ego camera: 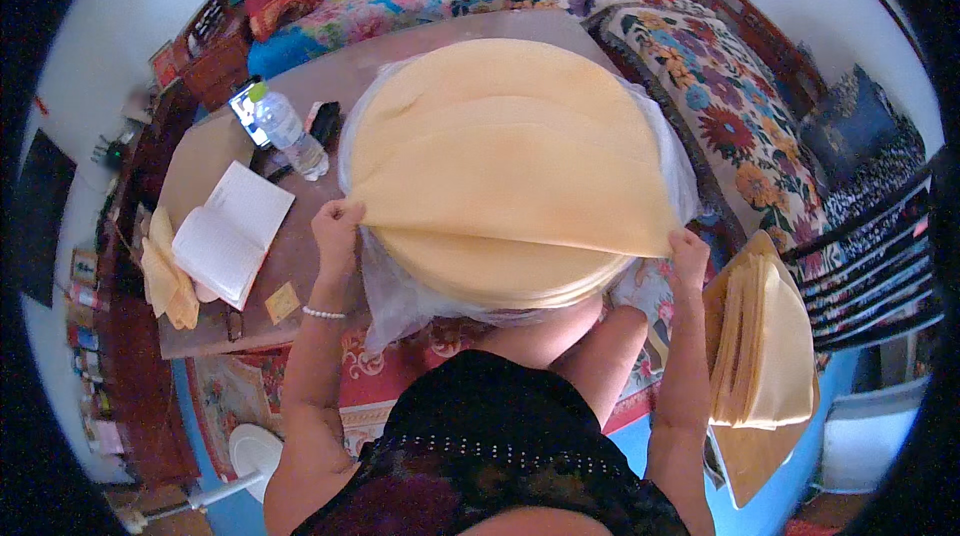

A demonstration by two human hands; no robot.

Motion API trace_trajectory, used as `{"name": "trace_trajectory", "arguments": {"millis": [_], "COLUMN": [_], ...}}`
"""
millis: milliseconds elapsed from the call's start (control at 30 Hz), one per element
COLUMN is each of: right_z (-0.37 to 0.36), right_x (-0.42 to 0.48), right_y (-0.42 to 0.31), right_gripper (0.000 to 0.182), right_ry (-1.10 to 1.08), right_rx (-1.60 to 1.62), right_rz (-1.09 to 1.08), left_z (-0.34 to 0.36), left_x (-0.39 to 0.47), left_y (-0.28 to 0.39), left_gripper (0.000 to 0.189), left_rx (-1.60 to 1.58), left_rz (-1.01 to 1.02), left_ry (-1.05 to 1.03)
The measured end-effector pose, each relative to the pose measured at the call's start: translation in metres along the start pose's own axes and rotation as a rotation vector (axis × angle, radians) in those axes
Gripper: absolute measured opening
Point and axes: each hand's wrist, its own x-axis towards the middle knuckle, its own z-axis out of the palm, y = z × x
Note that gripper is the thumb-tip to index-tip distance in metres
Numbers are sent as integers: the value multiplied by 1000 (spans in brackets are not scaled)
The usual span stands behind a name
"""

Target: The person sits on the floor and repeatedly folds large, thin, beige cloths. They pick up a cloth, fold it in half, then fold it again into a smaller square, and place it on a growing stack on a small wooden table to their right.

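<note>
A large, thin, round yellow sheet (517, 183) lies on a stack of similar round sheets (555, 277) on the table. Its near part is folded or lifted, making a nearly straight edge across the stack. My left hand (339, 224) pinches that edge at the left end, and my right hand (688, 254) pinches it at the right end. Thin white plastic film (397, 311) lies under the stack and hangs past its near left side. To my right, a pile of folded yellow sheets (765, 348) rests on a brown board (757, 461).
The brown table (300, 311) also bears an open notebook (232, 236), a plastic bottle (289, 130), a small yellow square (282, 302) and crumpled yellow sheets (165, 273). Flowered sofa covers (720, 108) lie beyond and right. A white round-based stand (251, 453) is at lower left.
</note>
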Motion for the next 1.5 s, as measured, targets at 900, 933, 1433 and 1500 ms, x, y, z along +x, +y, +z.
{"name": "trace_trajectory", "arguments": {"millis": [900,933,1433,1500], "right_z": [-27,-26,28,33], "right_x": [-98,-103,-122,-118], "right_y": [-44,-46,-46,-47], "right_gripper": [11,11,24,26], "right_ry": [242,215,-126,-75], "right_rx": [-102,-134,545,581], "right_rz": [-198,-120,302,305], "left_z": [108,112,176,160], "left_x": [160,157,49,46], "left_y": [33,39,88,73], "left_gripper": [16,15,22,31], "left_rx": [1172,1168,957,1012], "left_rz": [568,546,1162,1220], "left_ry": [-361,-359,-1045,-880]}}
